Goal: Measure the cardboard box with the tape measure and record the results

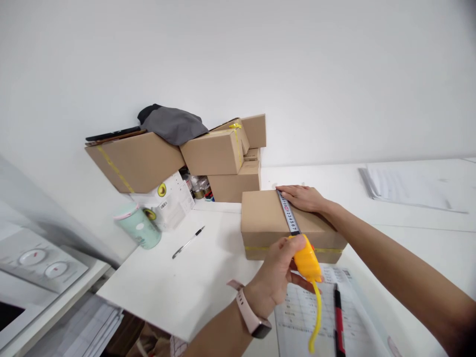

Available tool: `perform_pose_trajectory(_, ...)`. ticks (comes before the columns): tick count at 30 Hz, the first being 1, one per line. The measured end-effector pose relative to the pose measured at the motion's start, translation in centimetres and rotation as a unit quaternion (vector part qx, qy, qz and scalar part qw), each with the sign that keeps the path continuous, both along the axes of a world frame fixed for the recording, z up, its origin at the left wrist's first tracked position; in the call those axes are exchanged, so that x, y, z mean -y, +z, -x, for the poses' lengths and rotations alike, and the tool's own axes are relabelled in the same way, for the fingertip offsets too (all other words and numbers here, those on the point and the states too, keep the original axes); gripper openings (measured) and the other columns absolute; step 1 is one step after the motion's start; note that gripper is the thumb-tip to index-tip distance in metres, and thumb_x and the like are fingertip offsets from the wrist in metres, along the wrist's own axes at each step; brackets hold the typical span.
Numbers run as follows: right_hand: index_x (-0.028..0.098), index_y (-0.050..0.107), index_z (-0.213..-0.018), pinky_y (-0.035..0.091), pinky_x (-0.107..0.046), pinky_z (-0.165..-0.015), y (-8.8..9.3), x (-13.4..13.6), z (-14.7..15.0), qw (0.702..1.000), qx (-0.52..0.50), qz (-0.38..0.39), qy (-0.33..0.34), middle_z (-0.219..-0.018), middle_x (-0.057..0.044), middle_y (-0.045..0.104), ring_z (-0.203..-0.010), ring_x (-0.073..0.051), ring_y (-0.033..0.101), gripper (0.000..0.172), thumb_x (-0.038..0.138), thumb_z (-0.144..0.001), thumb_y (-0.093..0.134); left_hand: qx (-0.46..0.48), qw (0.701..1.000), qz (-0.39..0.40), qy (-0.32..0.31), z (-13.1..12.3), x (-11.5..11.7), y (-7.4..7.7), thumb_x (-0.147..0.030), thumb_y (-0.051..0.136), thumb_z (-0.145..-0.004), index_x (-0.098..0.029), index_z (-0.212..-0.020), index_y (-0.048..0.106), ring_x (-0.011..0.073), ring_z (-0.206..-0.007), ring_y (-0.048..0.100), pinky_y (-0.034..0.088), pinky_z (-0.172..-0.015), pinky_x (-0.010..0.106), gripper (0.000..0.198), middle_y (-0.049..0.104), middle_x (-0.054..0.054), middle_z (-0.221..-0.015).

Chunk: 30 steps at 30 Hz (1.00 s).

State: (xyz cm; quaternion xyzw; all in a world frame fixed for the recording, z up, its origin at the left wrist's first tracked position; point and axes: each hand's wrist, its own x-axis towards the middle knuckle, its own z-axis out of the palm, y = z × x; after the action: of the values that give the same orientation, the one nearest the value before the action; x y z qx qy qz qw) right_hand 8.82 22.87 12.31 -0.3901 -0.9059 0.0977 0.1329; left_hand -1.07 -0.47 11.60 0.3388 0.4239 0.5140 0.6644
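My left hand [277, 270], wearing a watch with a pale pink band, is closed round a yellow tape measure [307, 258] at the near edge of a closed cardboard box [260, 213]. The metal blade [288, 213] runs out across the box top to its far edge. There my right hand [303, 197] rests on the box, its thumb and fingertips holding the blade's end. A yellow strap [317, 317] dangles from the case. Below lie printed papers [305, 322] and a red and black pen [338, 320].
Cardboard boxes [211, 153] are stacked against the wall, with a grey cloth [174, 124] on top. A green tumbler [139, 228] and a clear pen [188, 242] are on the left of the white table [208, 277]. Papers [405, 186] lie at the right; a white appliance [40, 260] stands far left.
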Motion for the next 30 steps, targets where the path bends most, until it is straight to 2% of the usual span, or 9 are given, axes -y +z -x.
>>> perform_pose_trajectory(9,0.036,0.054,-0.147,0.039,-0.057,-0.111,-1.1,-0.3,0.2,0.999,0.012,-0.034,0.012,-0.149,-0.001,0.057,-0.135,-0.032,0.054,0.057,0.050,-0.101,0.024,0.020,1.000,-0.007,0.010,-1.3,1.5,-0.4,-0.067,0.075,-0.068,-0.018,-0.101,0.056,0.0178,-0.068,0.066,0.055,-0.045,0.025,0.062,0.057,0.004,-0.092)
perform_pose_trajectory(14,0.032,0.055,-0.147,0.035,-0.058,-0.115,-0.1,0.2,0.3,1.000,0.000,0.016,0.001,-0.152,-0.004,0.055,-0.137,-0.035,0.050,0.057,0.052,-0.100,0.030,0.011,1.000,-0.010,0.024,-1.1,1.4,-0.3,-0.068,0.072,-0.069,-0.016,-0.098,0.058,0.0184,-0.069,0.065,0.052,-0.045,0.024,0.062,0.057,0.006,-0.089)
perform_pose_trajectory(17,0.032,0.049,-0.151,0.036,-0.053,-0.116,1.4,1.4,-1.7,0.987,-0.123,0.103,0.003,-0.153,-0.005,0.053,-0.139,-0.033,0.049,0.061,0.060,-0.098,0.036,-0.014,0.999,-0.032,0.034,0.0,3.0,-0.4,-0.063,0.073,-0.071,-0.016,-0.098,0.060,0.0169,-0.066,0.062,0.048,-0.045,0.022,0.056,0.058,0.005,-0.086)
perform_pose_trajectory(19,0.034,0.048,-0.150,0.040,-0.048,-0.114,1.8,2.7,-4.3,0.959,-0.253,0.128,-0.026,-0.149,-0.005,0.057,-0.136,-0.029,0.052,0.061,0.064,-0.098,0.037,-0.062,0.994,-0.065,0.057,1.5,5.1,-0.7,-0.054,0.078,-0.073,-0.019,-0.108,0.060,0.0175,-0.070,0.062,0.051,-0.054,0.025,0.053,0.061,0.005,-0.088)
perform_pose_trajectory(21,0.031,0.057,-0.140,0.046,-0.045,-0.108,1.0,4.2,-7.2,0.921,-0.353,0.121,-0.111,-0.135,-0.008,0.066,-0.124,-0.027,0.061,0.058,0.066,-0.097,0.039,-0.141,0.978,-0.095,0.120,3.4,7.1,-1.3,-0.048,0.080,-0.074,-0.023,-0.123,0.056,0.0198,-0.078,0.063,0.055,-0.064,0.029,0.061,0.065,0.007,-0.096)
perform_pose_trajectory(23,0.027,0.065,-0.128,0.052,-0.043,-0.099,-1.0,6.0,-9.9,0.890,-0.400,0.098,-0.196,-0.117,-0.010,0.072,-0.107,-0.026,0.066,0.058,0.068,-0.095,0.041,-0.217,0.945,-0.112,0.215,5.2,8.3,-2.1,-0.048,0.081,-0.073,-0.026,-0.133,0.050,0.0229,-0.084,0.063,0.055,-0.068,0.031,0.070,0.066,0.009,-0.104)
perform_pose_trajectory(25,0.028,0.064,-0.129,0.053,-0.044,-0.093,-3.6,7.9,-11.7,0.885,-0.388,0.102,-0.235,-0.106,-0.008,0.072,-0.094,-0.025,0.066,0.059,0.069,-0.095,0.040,-0.252,0.919,-0.106,0.285,6.7,8.3,-3.0,-0.049,0.080,-0.073,-0.027,-0.135,0.049,0.0238,-0.086,0.063,0.054,-0.067,0.031,0.073,0.065,0.009,-0.106)
perform_pose_trajectory(28,0.033,0.054,-0.142,0.052,-0.046,-0.091,-6.3,10.4,-12.6,0.901,-0.341,0.132,-0.233,-0.103,-0.005,0.071,-0.086,-0.025,0.066,0.060,0.067,-0.096,0.037,-0.228,0.930,-0.085,0.277,7.9,6.7,-4.2,-0.052,0.077,-0.074,-0.025,-0.125,0.055,0.0221,-0.083,0.061,0.053,-0.068,0.031,0.062,0.064,0.006,-0.100)
perform_pose_trajectory(30,0.035,0.050,-0.147,0.051,-0.045,-0.091,-6.3,11.6,-12.2,0.912,-0.318,0.133,-0.224,-0.104,-0.004,0.071,-0.087,-0.025,0.067,0.060,0.064,-0.097,0.037,-0.203,0.942,-0.092,0.250,8.3,5.5,-4.2,-0.053,0.075,-0.074,-0.023,-0.116,0.058,0.0209,-0.081,0.060,0.052,-0.066,0.030,0.055,0.063,0.005,-0.096)
